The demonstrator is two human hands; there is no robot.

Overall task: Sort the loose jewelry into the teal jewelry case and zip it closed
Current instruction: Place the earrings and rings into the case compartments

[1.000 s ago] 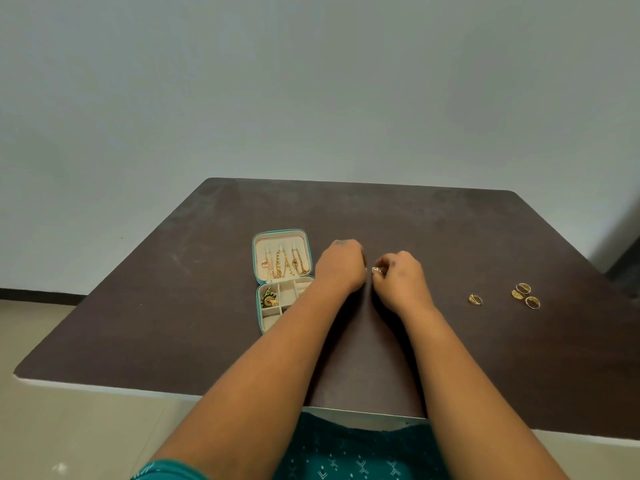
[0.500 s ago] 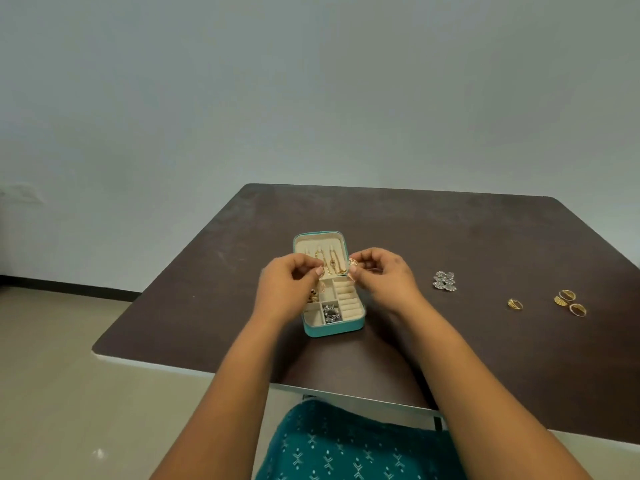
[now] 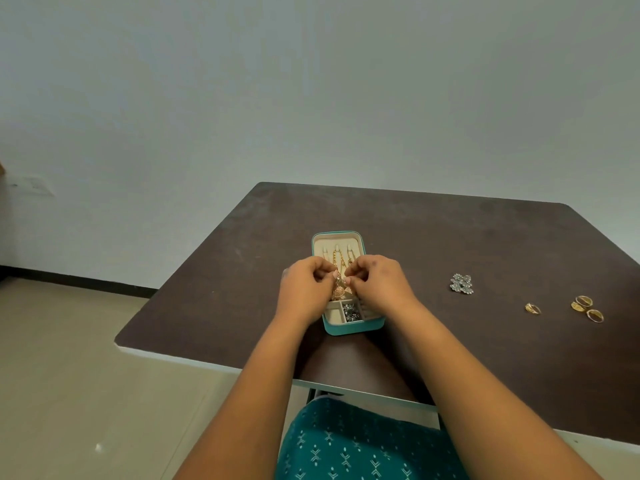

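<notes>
Both hands meet at frame centre, directly over the open teal jewelry case (image 3: 349,327). Left hand (image 3: 306,289) and right hand (image 3: 379,284) have fingers curled, together pinching a small gold earring (image 3: 338,292) between them, just above the tray's upper compartments. Case long axis runs away from the person; its lid (image 3: 337,241) lies flat at the far end, gold chains hanging in it. One front compartment holds dark silver pieces (image 3: 351,312). Remaining loose jewelry lies right of centre: a silver cluster (image 3: 461,283) near, gold rings (image 3: 585,308) further out. Right hand is judged nearer these. Table (image 3: 450,233) surface between is unobstructed; its right edge runs close beyond the rings.
</notes>
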